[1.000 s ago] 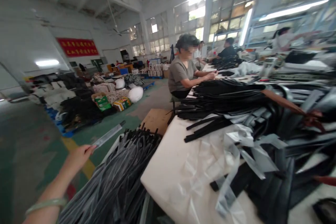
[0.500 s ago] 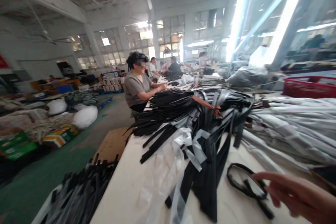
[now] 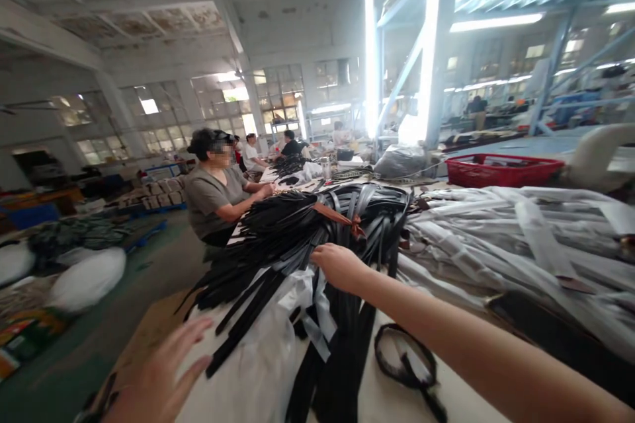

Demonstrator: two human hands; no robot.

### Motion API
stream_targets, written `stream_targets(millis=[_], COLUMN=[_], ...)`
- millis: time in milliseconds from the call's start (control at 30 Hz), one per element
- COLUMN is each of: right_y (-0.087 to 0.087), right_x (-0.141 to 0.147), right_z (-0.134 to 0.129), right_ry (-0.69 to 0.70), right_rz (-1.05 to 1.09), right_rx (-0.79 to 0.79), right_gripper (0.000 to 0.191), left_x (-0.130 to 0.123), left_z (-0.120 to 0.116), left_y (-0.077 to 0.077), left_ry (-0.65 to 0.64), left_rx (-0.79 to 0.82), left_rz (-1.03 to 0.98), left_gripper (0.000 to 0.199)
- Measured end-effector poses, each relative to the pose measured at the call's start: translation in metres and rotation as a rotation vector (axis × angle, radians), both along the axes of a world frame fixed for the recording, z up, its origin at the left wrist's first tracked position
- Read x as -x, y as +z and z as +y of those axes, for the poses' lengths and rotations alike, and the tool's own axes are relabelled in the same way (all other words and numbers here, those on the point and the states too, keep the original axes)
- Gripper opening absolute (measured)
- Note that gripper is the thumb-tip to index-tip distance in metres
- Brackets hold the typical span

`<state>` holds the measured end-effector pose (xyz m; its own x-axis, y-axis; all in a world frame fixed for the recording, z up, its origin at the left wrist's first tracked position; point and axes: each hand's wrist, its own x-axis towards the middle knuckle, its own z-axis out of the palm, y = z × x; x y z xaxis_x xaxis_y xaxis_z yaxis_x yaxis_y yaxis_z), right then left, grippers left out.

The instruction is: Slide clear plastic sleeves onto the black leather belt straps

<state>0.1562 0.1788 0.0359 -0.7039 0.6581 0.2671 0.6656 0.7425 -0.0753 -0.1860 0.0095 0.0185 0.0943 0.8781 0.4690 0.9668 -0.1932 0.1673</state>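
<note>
the right hand (image 3: 340, 268) reaches across with its fingers bent downward, their tips at the black straps; whether it has hold of one cannot be told. the left hand (image 3: 166, 373), blurred, is loosely open with nothing visible in it, near the left edge of the pale surface (image 3: 391, 406). on that surface, a broad heap of white-wrapped strips (image 3: 476, 231) fills the right side. left of it, the pile of black straps (image 3: 282, 218) fans out, loose ends trailing forward. crumpled clear plastic (image 3: 260, 357) lies between the hands. a red basket (image 3: 501, 172) stands behind the white-wrapped strips. a coiled black strap (image 3: 415, 382) lies below the right forearm. a brown tie (image 3: 335, 215) crosses the pile.
</note>
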Motion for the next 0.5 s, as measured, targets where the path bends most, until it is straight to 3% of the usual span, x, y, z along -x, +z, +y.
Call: stream_targets(millis=[100,200,300,367,500], right_y=[-0.008,-0.022,-0.031,-0.028,0.007], right_x=[0.019,0.030,0.030,0.025,0.001], right_z=[0.035,0.049,0.054,0.053,0.038], right_ry=[0.002,0.045,0.041,0.001,-0.137], right_rz=[0.049,0.119,0.247,0.374,0.692], right_rx=[-0.015,-0.008,0.005,0.000,-0.073], right_gripper=[0.029,0.022,0.011,0.013,0.025], left_x=[-0.079,-0.120,-0.120,-0.113,-0.114], left_z=[0.017,0.019,0.017,0.016,0.022], left_y=[0.013,0.005,-0.015,-0.030,-0.038], left_ry=[-0.159,-0.223,-0.145,-0.078,0.047], left_rx=[0.218,0.349,0.394,0.374,0.249], left_rz=[-0.084,-0.159,-0.285,-0.368,-0.414], left_gripper=[0.036,0.050,0.031,0.025,0.026])
